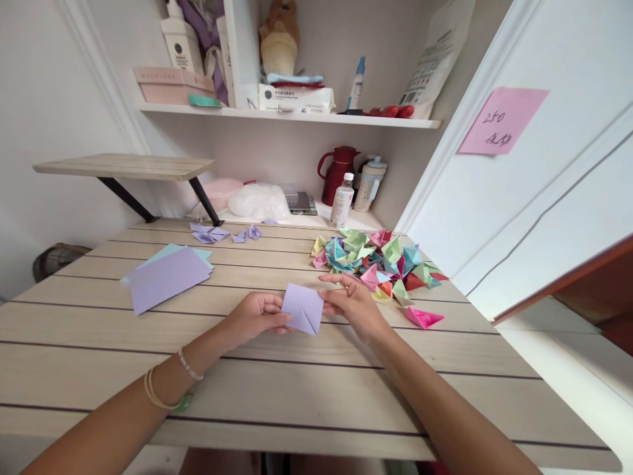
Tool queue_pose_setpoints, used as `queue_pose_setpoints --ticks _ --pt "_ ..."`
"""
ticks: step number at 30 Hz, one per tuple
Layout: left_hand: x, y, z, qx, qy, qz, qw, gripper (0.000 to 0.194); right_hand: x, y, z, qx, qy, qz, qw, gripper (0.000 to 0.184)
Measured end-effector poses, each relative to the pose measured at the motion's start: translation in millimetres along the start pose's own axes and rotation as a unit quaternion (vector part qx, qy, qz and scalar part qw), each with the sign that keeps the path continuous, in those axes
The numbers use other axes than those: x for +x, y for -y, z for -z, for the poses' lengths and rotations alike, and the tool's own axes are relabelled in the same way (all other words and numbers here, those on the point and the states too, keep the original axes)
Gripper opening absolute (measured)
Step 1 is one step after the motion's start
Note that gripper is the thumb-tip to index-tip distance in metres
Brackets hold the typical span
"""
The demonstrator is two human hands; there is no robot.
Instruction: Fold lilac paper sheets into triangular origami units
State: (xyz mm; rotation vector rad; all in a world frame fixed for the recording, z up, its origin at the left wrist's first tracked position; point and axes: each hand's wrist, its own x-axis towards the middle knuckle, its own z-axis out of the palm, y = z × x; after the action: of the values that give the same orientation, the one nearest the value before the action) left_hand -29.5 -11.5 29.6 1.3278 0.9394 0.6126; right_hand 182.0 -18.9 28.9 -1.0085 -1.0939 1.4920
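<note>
A folded square of purple paper (302,307) is held up over the middle of the table, between both hands. Creases and a slit-like fold line show on its lower half. My left hand (258,313) pinches its left edge, thumb in front. On the opposite edge, my right hand (350,303) grips it between thumb and fingers, with one finger raised. Right of my right hand lies a pile of colourful folded paper boats (361,257). One bright pink paper boat (424,318) sits apart, nearer to me. Flat purple sheets (169,280) lie to the left, over light blue paper (173,253).
Several small purple folded pieces (212,233) lie at the table's back left, near a raised wooden stand (123,166). Behind the table stand a clear bottle (342,201), a red jug (338,175) and a tumbler (370,185). A shelf (291,117) hangs above.
</note>
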Motion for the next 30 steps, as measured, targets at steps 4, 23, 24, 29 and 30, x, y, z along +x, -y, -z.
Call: queue_pose_setpoints --ticks 4,23,24,29,30 --pt "1.2 3.1 2.2 -0.035 -0.003 -0.001 0.999 0.027 2.1 -1.2 1.7 0.012 -0.005 -0.018 1.000 0.033" --pt "6.8 8.0 -9.5 -0.085 -0.096 -0.055 0.990 0.022 -2.8 -23.4 -26.3 -0.168 -0.025 0.159 0.973 0.024" --pt "7.3 8.8 -9.4 -0.070 -0.097 -0.055 0.991 0.021 -2.6 -23.1 -25.5 -0.159 -0.013 0.147 0.976 0.024" --pt "6.7 6.8 -7.8 -0.034 -0.083 -0.065 0.994 0.022 -2.5 -23.5 -23.9 -0.163 -0.013 0.127 0.978 0.029" --pt "6.1 5.7 -6.5 -0.030 -0.084 -0.068 0.994 0.024 -2.7 -23.3 -23.4 -0.167 -0.018 0.127 0.978 0.030"
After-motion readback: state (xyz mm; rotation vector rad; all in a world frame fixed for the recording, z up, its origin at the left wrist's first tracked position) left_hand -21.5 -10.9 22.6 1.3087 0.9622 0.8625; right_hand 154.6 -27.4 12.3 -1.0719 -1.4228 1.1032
